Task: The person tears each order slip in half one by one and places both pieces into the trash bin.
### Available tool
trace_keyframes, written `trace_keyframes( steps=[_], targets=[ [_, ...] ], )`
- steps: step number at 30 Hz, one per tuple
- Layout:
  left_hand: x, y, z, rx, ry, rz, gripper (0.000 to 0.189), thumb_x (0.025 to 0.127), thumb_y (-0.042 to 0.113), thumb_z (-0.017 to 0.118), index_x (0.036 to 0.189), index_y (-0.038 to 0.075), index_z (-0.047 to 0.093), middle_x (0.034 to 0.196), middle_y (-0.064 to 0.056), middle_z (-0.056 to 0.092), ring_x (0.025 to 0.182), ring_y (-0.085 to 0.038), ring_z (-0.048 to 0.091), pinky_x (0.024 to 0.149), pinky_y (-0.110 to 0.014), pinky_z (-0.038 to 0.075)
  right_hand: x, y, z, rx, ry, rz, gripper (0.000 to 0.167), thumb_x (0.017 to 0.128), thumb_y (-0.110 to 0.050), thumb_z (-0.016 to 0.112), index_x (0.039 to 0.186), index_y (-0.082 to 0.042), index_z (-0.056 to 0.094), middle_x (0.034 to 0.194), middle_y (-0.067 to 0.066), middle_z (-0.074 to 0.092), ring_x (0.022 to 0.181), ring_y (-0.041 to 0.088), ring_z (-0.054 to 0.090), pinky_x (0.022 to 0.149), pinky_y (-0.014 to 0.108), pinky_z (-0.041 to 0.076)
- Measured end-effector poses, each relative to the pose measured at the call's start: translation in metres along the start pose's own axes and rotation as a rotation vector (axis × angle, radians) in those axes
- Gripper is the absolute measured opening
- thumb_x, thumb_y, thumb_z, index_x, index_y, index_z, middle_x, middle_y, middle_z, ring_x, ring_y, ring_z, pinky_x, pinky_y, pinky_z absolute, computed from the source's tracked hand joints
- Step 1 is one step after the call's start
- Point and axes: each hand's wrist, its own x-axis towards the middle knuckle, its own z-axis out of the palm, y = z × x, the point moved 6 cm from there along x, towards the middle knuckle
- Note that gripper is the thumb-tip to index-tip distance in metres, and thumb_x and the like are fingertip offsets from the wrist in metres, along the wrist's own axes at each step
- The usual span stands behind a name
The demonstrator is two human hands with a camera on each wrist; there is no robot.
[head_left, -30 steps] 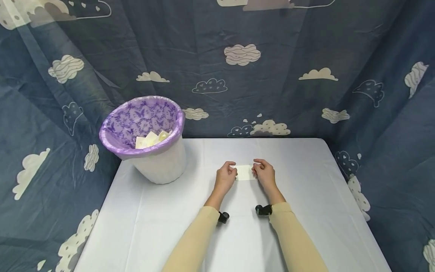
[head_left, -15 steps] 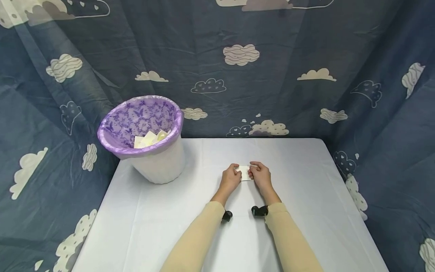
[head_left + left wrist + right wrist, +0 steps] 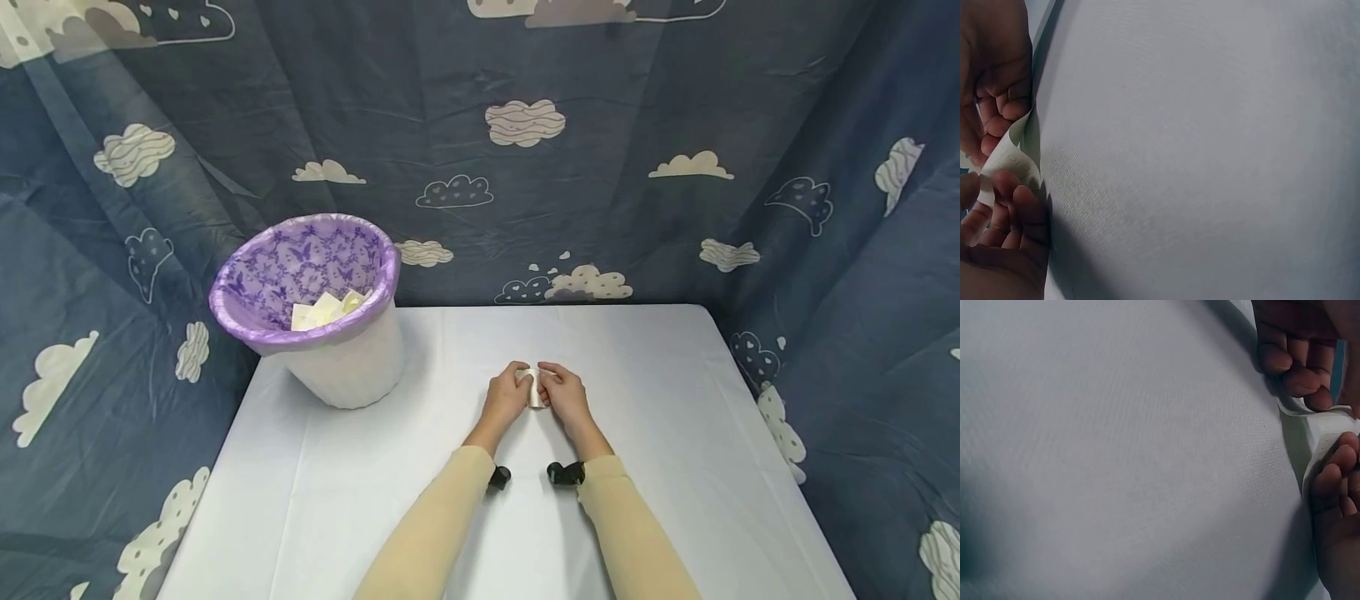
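Hands closer now than a second ago: I see my left hand (image 3: 506, 397) and right hand (image 3: 564, 395) nearly touching, each pinching one end of the pale paper slip (image 3: 534, 387), which has buckled between them just above the white table (image 3: 675, 467).

thing: your small pale-yellow paper slip (image 3: 534, 388) | state: bent into a curve, its two ends brought close together | held: pinched between your left hand (image 3: 507, 395) and right hand (image 3: 564, 397) | place: middle of the white tabletop (image 3: 675, 467), just above the cloth, right of centre
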Motion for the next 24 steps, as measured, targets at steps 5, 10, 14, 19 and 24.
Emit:
trace_keyframes(
  steps=[5, 10, 14, 19, 24],
  targets=[
    [-0.002, 0.003, -0.005, 0.001, 0.027, 0.018, 0.021, 0.107, 0.026, 0.063, 0.123, 0.014, 0.067, 0.070, 0.006, 0.052, 0.058, -0.007, 0.047, 0.052, -0.019, 0.037, -0.002, -0.004, 0.005, -0.076, -0.036, -0.035, 0.032, 0.108, -0.021, 0.060, 0.131, -0.002, 0.070, 0.079, 0.000, 0.068, 0.066, 0.008, 0.057, 0.058, 0.019, 0.048],
    [-0.005, 0.006, -0.011, 0.009, 0.061, 0.061, 0.012, 0.103, 0.021, 0.068, 0.109, 0.011, 0.072, 0.071, 0.007, 0.054, 0.059, -0.006, 0.047, 0.053, -0.019, 0.037, -0.004, -0.007, 0.007, -0.124, -0.053, -0.063, 0.024, 0.109, -0.023, 0.059, 0.118, -0.003, 0.068, 0.075, 0.000, 0.066, 0.064, 0.009, 0.056, 0.057, 0.020, 0.045],
    [-0.009, 0.006, -0.016, 0.037, 0.085, 0.088, 0.011, 0.103, 0.019, 0.068, 0.101, 0.010, 0.074, 0.075, 0.006, 0.060, 0.065, -0.006, 0.051, 0.057, -0.018, 0.041, -0.007, -0.008, 0.009, -0.124, -0.069, -0.071, 0.020, 0.109, -0.024, 0.058, 0.110, -0.004, 0.064, 0.071, -0.001, 0.062, 0.062, 0.010, 0.053, 0.056, 0.021, 0.043],
    [-0.014, 0.001, -0.020, 0.037, 0.079, 0.077, 0.010, 0.104, 0.018, 0.067, 0.100, 0.011, 0.073, 0.081, 0.004, 0.064, 0.069, -0.005, 0.054, 0.059, -0.017, 0.043, -0.010, -0.008, 0.015, -0.138, -0.127, -0.081, 0.021, 0.109, -0.022, 0.058, 0.102, -0.004, 0.062, 0.069, -0.005, 0.060, 0.062, 0.009, 0.052, 0.057, 0.021, 0.044],
    [-0.019, 0.001, -0.027, 0.002, 0.087, 0.085, 0.012, 0.105, 0.020, 0.066, 0.101, 0.011, 0.073, 0.085, 0.004, 0.067, 0.069, -0.003, 0.053, 0.059, -0.015, 0.043, -0.014, -0.017, 0.019, -0.146, -0.174, -0.098, 0.018, 0.107, -0.017, 0.057, 0.102, 0.000, 0.062, 0.073, -0.003, 0.061, 0.064, 0.009, 0.053, 0.059, 0.021, 0.045]
  ],
)
